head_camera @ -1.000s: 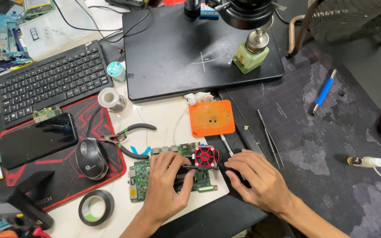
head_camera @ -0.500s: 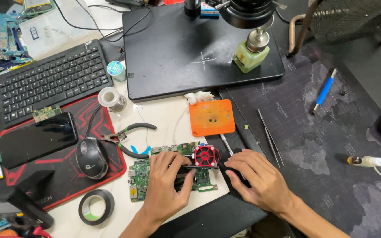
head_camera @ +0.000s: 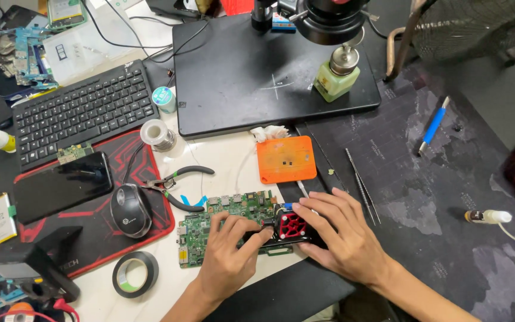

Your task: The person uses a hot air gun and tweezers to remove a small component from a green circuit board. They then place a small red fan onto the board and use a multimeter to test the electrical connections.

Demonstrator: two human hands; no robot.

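Barely any shift from a second ago: both hands sit over the same board, low in the centre of the frame. The left hand (head_camera: 227,262) has crept a touch further right, its fingers now curled down onto the dark strip beside the fan, while the right hand (head_camera: 344,238) has stayed spread flat over the fan's right side. As I read it, that is a settled hold with only fine finger work going on at the fan.

The green rectangular circuit board (head_camera: 219,229) lies flat on the pale desk top (head_camera: 222,161), just below the orange square plastic pad (head_camera: 286,158). Its upper edge carries a row of small metal ports; its left half is bare and dotted with tiny components. On its right end sits a black cooling fan with a red grille (head_camera: 293,225), half covered by fingers.

Left hand: fingertips pinched down on the board's dark part, not clenched around anything I can make out. Right hand: open, fingers splayed, pressing on the fan housing.

Left of the board are red-handled pliers (head_camera: 177,185), a black computer mouse (head_camera: 130,210) and a roll of black tape (head_camera: 135,273).
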